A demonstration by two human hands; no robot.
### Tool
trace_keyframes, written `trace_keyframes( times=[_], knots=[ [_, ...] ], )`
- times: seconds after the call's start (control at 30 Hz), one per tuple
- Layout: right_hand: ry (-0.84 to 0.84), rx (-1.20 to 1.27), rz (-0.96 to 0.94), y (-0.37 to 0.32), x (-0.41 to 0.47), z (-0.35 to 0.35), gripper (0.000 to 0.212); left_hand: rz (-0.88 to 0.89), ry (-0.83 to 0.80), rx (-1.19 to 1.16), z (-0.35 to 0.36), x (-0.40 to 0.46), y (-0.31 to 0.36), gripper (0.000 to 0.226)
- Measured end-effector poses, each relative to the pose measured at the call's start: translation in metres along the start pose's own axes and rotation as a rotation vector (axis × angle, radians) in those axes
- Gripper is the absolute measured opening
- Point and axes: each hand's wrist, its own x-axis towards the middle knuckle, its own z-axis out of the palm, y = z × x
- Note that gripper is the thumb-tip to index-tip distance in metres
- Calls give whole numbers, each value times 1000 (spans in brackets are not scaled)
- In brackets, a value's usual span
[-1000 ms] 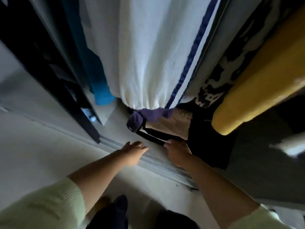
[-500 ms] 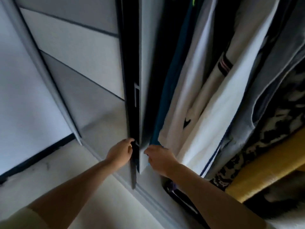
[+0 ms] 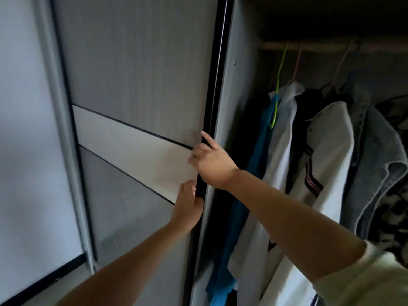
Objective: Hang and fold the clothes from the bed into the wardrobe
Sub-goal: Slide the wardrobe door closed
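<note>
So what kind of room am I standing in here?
Most likely a bedroom, at a built-in wardrobe: a sliding door, a hanging rail, and shirts and a denim jacket on hangers.

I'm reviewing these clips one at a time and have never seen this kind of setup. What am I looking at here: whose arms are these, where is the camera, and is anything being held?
There is no machine here: a person wears one wide-angle camera on the head, so you look forward and down along their own arms. This is the only view. Both hands are at the dark edge of a grey sliding wardrobe door. The left hand lies against the door's face with its thumb hooked on the edge. The right hand grips the same edge higher up, index finger pointing upward. Neither holds clothing. To the right, the open wardrobe shows a wooden rail with hung clothes: a blue garment on a green hanger, a white jacket and a denim jacket. The bed is not in view.
</note>
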Motion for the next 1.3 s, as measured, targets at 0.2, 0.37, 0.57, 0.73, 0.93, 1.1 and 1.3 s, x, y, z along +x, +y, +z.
trace_keyframes(
  times=[0.2, 0.37, 0.57, 0.73, 0.93, 1.1, 1.3],
  knots=[
    [-23, -80, -70, 3, 0, -2, 11, -100, 45, -97, 8, 1, -4, 28],
    [17, -75, -72, 10, -3, -8, 9, -82, 71, -104, 15, -2, 10, 34],
    [97, -85, -66, 18, -36, -15, 10, -49, 53, -92, 30, -26, 33, 38],
    [135, -93, -54, 27, -77, -32, 20, -54, 8, -100, 51, -52, 55, 37],
    [198, -90, -22, 39, -137, -61, 34, -25, -48, -106, 79, -96, 98, 48],
    [181, -82, 7, 52, -196, -90, 34, 12, -122, -134, 105, -139, 136, 51],
    [144, -140, 55, 66, -267, -128, 28, 100, -221, -165, 142, -183, 176, 55]
  ],
)
